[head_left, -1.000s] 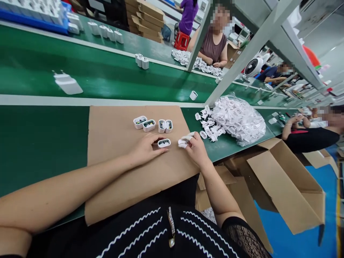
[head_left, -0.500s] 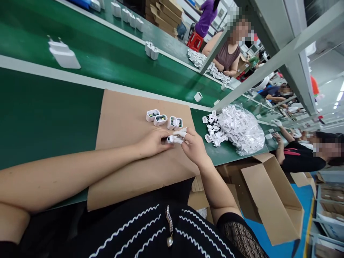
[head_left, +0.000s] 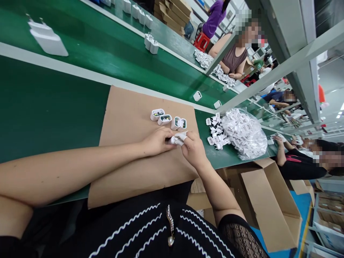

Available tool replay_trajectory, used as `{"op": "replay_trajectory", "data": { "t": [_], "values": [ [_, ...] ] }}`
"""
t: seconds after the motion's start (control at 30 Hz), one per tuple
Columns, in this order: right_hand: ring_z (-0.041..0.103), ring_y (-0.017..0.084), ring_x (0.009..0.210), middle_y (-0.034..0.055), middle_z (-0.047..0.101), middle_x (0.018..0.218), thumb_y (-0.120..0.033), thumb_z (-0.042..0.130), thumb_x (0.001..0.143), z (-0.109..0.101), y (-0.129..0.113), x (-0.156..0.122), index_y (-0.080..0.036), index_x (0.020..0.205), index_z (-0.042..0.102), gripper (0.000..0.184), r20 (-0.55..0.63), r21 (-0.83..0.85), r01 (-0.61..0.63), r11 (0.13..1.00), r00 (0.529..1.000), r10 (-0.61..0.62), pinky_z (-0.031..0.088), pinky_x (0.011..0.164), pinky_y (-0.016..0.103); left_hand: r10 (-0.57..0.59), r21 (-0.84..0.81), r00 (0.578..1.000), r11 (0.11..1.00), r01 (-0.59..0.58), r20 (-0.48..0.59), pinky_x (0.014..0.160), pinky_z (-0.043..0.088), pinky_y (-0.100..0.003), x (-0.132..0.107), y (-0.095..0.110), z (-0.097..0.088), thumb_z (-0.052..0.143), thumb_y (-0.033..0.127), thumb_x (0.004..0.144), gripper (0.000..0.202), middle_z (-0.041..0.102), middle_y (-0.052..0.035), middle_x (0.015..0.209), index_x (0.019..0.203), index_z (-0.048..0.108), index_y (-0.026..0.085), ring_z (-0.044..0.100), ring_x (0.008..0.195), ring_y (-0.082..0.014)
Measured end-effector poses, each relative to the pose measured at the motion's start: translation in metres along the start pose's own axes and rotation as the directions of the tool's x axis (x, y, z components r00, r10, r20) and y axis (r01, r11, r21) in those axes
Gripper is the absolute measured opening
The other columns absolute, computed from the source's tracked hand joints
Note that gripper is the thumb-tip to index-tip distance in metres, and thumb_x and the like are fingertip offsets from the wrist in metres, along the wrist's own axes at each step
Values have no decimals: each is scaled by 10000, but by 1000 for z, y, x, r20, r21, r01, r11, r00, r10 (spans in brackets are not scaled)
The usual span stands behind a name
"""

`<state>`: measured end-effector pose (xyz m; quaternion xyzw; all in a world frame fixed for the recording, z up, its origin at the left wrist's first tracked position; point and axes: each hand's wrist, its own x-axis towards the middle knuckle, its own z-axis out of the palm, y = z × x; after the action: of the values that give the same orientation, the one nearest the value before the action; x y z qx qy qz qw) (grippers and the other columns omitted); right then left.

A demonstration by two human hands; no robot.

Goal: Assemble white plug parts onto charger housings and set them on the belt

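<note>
My left hand [head_left: 157, 142] is closed, thumb and fingers pinching a white charger housing [head_left: 173, 140] low over the cardboard sheet [head_left: 126, 118]. From the other side my right hand [head_left: 194, 147], with white covers on its fingertips, grips the same end of the piece. Its fingers hide most of the housing, and whether a plug cap is between them I cannot make out. Just beyond the hands stand several open charger housings [head_left: 165, 119], circuit boards showing inside them.
To the right lie loose white plug caps [head_left: 215, 134] beside a clear bag [head_left: 245, 134] full of them. Behind runs a green conveyor belt [head_left: 107, 64] carrying white chargers [head_left: 48, 37]. An open carton [head_left: 268, 204] stands at lower right. Co-workers sit across and to the right.
My right hand has turned, its fingers now more curled over the charger housing. On the belt, the near charger has moved left. The view has shifted slightly.
</note>
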<state>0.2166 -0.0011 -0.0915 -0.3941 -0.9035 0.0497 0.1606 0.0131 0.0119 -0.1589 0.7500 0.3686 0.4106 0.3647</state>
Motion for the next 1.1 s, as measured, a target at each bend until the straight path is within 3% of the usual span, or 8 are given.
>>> {"op": "replay_trajectory", "data": {
  "t": [0.2,0.33,0.53,0.8,1.1],
  "values": [
    [589,275,989,92,630,999,-41,526,914,-1,2,-2,-238,1231,706,414,-128,57,1,998,992,7,524,859,411,-13,-10,1000,1000,14,19,950,505,-440,0,1,0,748,382,886,175,754,-44,1017,996,773,248,661,1007,-277],
    [586,263,966,88,632,982,-39,535,920,0,0,2,-219,1151,724,349,-62,72,27,997,998,-22,515,845,394,-22,-8,1000,1000,22,9,953,504,-435,0,1,0,744,361,882,142,749,-45,1014,941,764,234,664,1010,-273],
    [590,275,999,90,640,986,-1,535,863,-5,-6,11,-225,1037,733,346,52,33,-56,998,997,54,512,833,387,-30,-4,999,1000,31,15,946,505,-436,1,3,-1,749,359,873,133,751,-42,983,916,744,233,665,1003,-275],
    [615,270,970,83,647,963,-39,533,884,-1,-3,1,-234,1094,725,345,-50,124,-103,987,993,110,530,833,394,-33,-19,999,999,33,19,959,498,-459,1,3,-2,739,383,890,151,747,-49,997,943,764,244,651,1016,-280],
    [577,273,940,97,628,961,-19,512,877,-3,-10,5,-214,1049,722,335,20,35,-48,998,999,47,512,810,401,-31,0,999,1000,31,21,914,497,-442,1,1,-2,744,315,873,95,733,-54,966,894,740,222,651,976,-274]
  ]
}}
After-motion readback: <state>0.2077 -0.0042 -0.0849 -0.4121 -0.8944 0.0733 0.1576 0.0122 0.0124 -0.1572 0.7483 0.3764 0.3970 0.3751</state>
